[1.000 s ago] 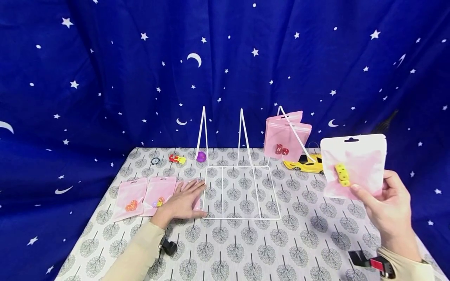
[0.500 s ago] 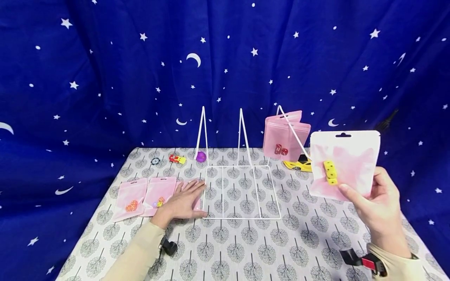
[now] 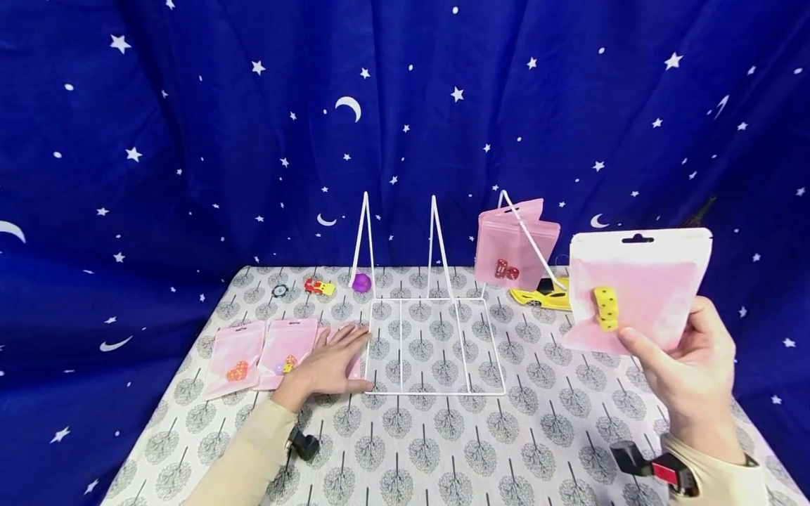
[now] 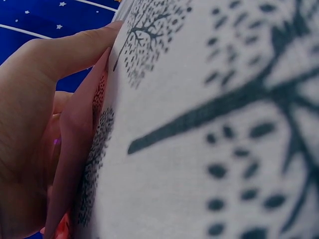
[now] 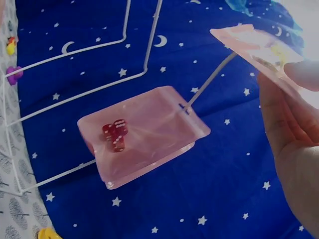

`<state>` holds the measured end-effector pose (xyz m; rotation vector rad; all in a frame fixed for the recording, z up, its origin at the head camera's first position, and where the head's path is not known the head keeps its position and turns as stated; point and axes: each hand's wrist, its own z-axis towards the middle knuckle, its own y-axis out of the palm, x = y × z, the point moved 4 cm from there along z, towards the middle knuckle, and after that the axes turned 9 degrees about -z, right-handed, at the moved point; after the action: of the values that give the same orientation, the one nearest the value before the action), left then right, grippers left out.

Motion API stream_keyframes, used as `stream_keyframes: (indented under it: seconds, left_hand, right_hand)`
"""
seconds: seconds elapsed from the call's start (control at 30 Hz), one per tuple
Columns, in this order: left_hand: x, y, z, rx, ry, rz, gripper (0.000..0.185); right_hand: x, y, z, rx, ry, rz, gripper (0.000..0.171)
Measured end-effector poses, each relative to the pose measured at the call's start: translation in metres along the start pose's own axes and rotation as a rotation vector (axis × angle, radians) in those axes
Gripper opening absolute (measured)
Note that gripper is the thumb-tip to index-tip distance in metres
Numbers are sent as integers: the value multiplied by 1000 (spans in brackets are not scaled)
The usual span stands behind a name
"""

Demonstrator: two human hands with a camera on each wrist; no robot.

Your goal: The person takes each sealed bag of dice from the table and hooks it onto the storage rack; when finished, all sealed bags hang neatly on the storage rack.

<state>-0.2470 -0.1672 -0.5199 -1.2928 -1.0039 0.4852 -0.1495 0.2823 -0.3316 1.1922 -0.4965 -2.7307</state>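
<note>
The right hand [image 3: 686, 372] is pinching one pink pouch [image 3: 639, 288] by its lower edge, thumb in front and fingers behind, holding it upright above the desk [image 3: 443, 450]. Two yellow dice [image 3: 606, 308] are sitting stacked inside, just above the thumb tip. Ahead and left of that hand, two more pouches [image 3: 515, 242] are hanging on the wire rack [image 3: 433, 330] — the front one is carrying two red dice [image 3: 506, 269]. A yellow car [image 3: 547, 295] is lying partly hidden behind the held pouch.

The left hand [image 3: 329, 365] is lying flat, fingers spread, pressing on a pouch that is almost wholly covered; its contents cannot be made out. Just left of it two flat pouches [image 3: 262, 355] are lying side by side, each with small coloured pieces too small to count. Beyond that hand are a small red car [image 3: 318, 286], a purple ball [image 3: 362, 282] and a dark disc [image 3: 280, 289].

The left wrist view is showing only blurred cloth and a pink edge against the palm.
</note>
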Motion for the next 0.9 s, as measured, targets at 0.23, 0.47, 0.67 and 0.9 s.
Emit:
stream_keyframes:
  seconds: [0.23, 0.47, 0.67, 0.9]
  left_hand:
    - [0, 0, -1, 11, 7, -8, 103]
    - [1, -2, -1, 18, 15, -11, 102]
    - [1, -1, -1, 10, 4, -4, 103]
    - [-1, 0, 0, 2, -13, 1, 103]
  right_hand:
    - [-2, 13, -2, -48, -4, 10, 47]
    - [1, 32, -7, -99, 37, -57, 49]
    - [7, 51, -11, -167, 24, -103, 54]
    - [18, 79, -18, -307, -14, -158, 57]
